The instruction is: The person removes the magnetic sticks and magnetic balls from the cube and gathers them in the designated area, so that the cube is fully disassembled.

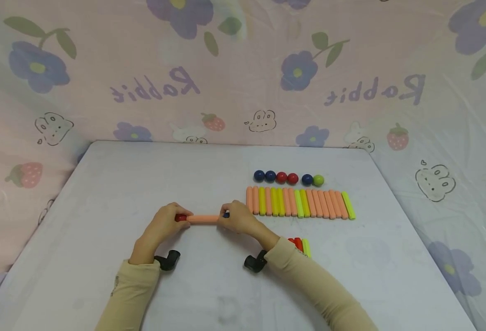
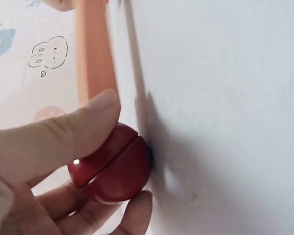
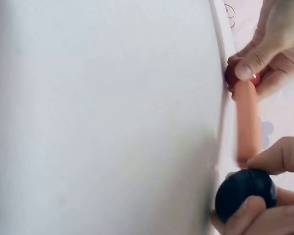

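Over the white table, an orange stick (image 1: 203, 219) lies level between the two hands. My left hand (image 1: 164, 225) pinches a red ball (image 2: 118, 166) at the stick's left end, its thumb reaching onto the stick. A groove runs around that ball in the left wrist view. At the other end, my right hand (image 1: 242, 219) grips a dark blue ball (image 3: 245, 195) between thumb and fingers. The right wrist view shows this ball close to the stick's end; whether they are joined I cannot tell.
To the right, several orange, yellow and green sticks (image 1: 301, 202) lie side by side. Behind them sits a row of blue, red and green balls (image 1: 281, 177). Red and green sticks (image 1: 306, 247) show partly behind the right forearm. Patterned cloth (image 1: 226, 92) hangs behind the white table (image 1: 164, 170).
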`<state>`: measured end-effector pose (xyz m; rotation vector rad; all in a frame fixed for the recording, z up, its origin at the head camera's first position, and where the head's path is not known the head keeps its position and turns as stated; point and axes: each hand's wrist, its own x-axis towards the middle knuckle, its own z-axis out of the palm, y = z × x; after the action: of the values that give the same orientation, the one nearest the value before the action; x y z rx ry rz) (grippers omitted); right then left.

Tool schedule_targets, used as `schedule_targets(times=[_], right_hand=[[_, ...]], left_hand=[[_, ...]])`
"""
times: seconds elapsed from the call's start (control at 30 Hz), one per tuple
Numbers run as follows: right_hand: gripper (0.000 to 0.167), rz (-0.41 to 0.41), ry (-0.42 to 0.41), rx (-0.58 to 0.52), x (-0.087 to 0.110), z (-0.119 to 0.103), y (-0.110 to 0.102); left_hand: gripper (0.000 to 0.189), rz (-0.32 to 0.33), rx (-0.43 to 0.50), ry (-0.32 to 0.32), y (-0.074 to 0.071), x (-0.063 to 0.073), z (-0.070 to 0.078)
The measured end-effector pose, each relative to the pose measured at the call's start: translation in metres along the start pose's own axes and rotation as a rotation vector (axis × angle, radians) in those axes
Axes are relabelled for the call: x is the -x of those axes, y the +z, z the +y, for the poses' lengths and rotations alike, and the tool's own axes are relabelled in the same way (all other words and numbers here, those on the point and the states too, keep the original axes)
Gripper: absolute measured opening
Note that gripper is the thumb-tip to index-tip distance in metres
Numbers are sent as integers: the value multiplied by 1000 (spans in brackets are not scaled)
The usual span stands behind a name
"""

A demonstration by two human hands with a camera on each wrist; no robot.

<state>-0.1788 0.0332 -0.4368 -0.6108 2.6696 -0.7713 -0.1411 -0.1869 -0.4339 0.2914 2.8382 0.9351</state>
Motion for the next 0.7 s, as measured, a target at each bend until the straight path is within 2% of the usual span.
schedule_targets(times=[0.13,0.3,0.4,0.53,0.7], right_hand=[[11,0,12,-76,-1,4,-6],[23,-63,62,-299,-4,13,-18],[32,-101,58,-394,-6,18,-28],[40,-111,27,-429,-12,26,-42],[43,-56,-8,-396,-22,40,-56]], left_hand=[[25,-9,-6,-1,-1,-1,-1],[25,-5,-11,6,0,-1,-2],[25,0,-9,2,1,-1,-2],[25,0,-10,-5,2,-1,-2],[26,-2,-10,-8,2,-1,-1]])
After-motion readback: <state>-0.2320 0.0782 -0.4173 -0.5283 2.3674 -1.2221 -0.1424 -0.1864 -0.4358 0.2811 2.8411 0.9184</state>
